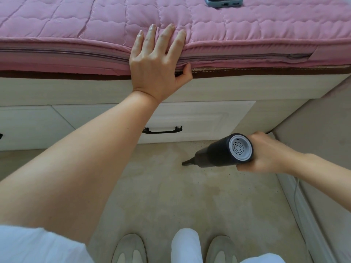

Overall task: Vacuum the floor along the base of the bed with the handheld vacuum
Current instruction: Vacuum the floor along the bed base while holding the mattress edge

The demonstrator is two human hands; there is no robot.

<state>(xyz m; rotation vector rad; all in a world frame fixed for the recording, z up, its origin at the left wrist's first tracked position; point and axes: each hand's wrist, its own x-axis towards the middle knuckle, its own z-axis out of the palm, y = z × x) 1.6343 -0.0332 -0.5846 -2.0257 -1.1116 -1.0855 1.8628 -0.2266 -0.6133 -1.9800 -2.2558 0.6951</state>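
Note:
My right hand (266,154) grips a black handheld vacuum (220,152) with a white vented rear cap. Its thin nozzle points left and down, the tip just over the beige floor (161,186) a little in front of the bed base (209,88). Dark specks of dirt lie on the floor around and behind the nozzle, toward the base. My left hand (157,61) rests on the edge of the pink quilted mattress (76,35), fingers spread flat on top and thumb tucked under the edge.
A drawer with a black handle (162,130) is set in the cream bed base. A phone in a blue-grey case (224,1) lies on the mattress. A wall and skirting (313,215) run along the right. My two slippers (129,249) stand at the bottom.

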